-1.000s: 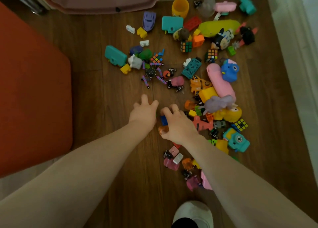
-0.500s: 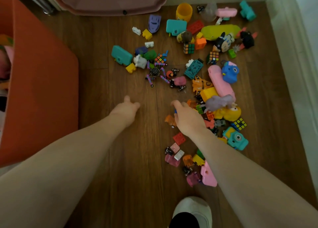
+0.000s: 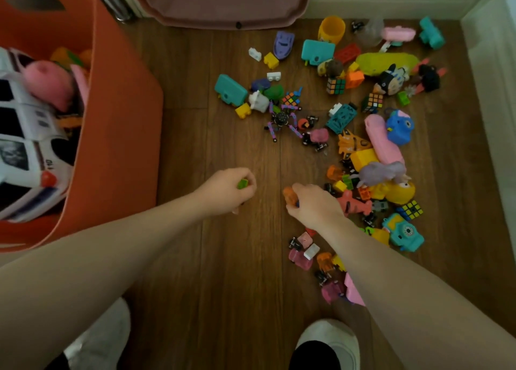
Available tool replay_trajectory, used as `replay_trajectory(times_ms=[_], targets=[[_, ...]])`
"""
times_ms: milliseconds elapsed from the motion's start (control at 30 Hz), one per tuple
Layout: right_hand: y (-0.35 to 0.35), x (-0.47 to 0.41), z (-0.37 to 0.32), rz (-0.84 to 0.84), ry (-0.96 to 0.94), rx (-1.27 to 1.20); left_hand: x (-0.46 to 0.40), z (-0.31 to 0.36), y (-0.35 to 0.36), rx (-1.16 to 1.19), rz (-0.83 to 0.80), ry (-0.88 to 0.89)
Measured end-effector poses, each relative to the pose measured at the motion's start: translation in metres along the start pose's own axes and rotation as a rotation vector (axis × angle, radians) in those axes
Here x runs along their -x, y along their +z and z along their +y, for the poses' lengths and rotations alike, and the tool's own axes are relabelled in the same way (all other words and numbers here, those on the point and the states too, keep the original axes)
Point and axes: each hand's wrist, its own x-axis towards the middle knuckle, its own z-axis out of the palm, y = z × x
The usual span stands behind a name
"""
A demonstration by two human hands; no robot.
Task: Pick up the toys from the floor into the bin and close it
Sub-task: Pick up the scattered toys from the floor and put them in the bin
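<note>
The orange bin (image 3: 117, 135) now shows its open top and contents, where a second ago only its outer wall was in view. It holds a white toy vehicle (image 3: 25, 152) and a pink soft toy (image 3: 47, 85), so part of the load is already in. No lid can be identified with certainty; the pink panel (image 3: 223, 4) beyond the bin may be one.

The toy pile (image 3: 363, 124) lies on the floor (image 3: 223, 286) well to the right of the bin, largely undisturbed. Most of the task remains.

The left hand (image 3: 226, 191), between bin and pile, has gone from spread fingers to a closed grip around a green block (image 3: 242, 183). It has also drawn back from the pile toward the bin side.

The right hand (image 3: 315, 205), at the pile edge nearest the bin, has its fingers curled around an orange toy (image 3: 290, 195); a dark blue piece shows under the same grip.

Judgement: both hands are loaded and the pick phase of this cycle is complete. The next move is a transfer left, over the bin rim, then release. The small pieces could slip from the grip in transit.
</note>
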Motion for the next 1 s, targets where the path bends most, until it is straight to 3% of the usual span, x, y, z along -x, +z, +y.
replay_trajectory(times_ms=[133, 233, 433, 633, 767, 1000], targets=[[-0.032, 0.006, -0.033, 0.103, 0.106, -0.619, 0.024, 0.015, -0.046, 0.161, 0.105, 0.026], [-0.069, 0.016, -0.079, 0.03, 0.189, -1.093, 0.044, 0.028, -0.095, 0.141, 0.266, 0.137], [-0.129, 0.024, -0.182, -0.042, -0.037, -1.158, 0.074, 0.005, -0.165, 0.139, 0.49, 0.135], [-0.156, 0.012, -0.28, 0.065, -0.161, -1.002, 0.084, -0.051, -0.223, 0.177, 0.821, 0.033], [-0.153, -0.006, -0.322, 0.139, -0.166, -0.959, 0.075, -0.077, -0.244, 0.345, 0.819, -0.047], [-0.139, -0.005, -0.309, 0.2, -0.208, -1.027, 0.088, -0.084, -0.214, -0.07, 0.901, 0.132]])
